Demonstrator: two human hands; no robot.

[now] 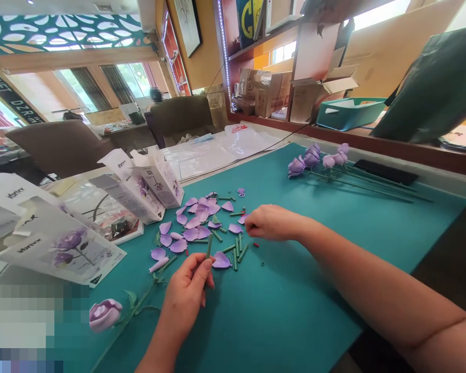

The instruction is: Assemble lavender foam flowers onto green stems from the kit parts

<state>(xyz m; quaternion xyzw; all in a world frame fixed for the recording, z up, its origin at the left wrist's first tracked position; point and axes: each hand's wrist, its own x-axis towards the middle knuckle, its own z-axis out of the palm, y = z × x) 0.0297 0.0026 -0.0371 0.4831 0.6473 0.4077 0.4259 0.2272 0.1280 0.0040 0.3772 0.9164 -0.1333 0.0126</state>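
Observation:
My left hand (184, 292) is raised above the teal mat (295, 305), its fingers closed around a short green stem piece (208, 246). My right hand (270, 223) reaches over the mat, its fingertips bunched beside a lilac foam petal (235, 228). Loose petals (192, 228) lie in a scattered heap, mixed with green stem pieces (236, 251) and tiny red bits (255, 244). A purple artificial rose (104, 315) on a green stem lies at the lower left. Several more purple roses (312, 157) lie together at the far right of the mat.
White product boxes (147, 184) and flattened packaging (58, 248) lie left of the petals. A black pad (384, 172) sits past the roses. Beyond stand a transparent plastic sheet (221, 155), armchairs (182, 116), and shelves holding cardboard boxes (267, 93) and a teal tray (351, 113).

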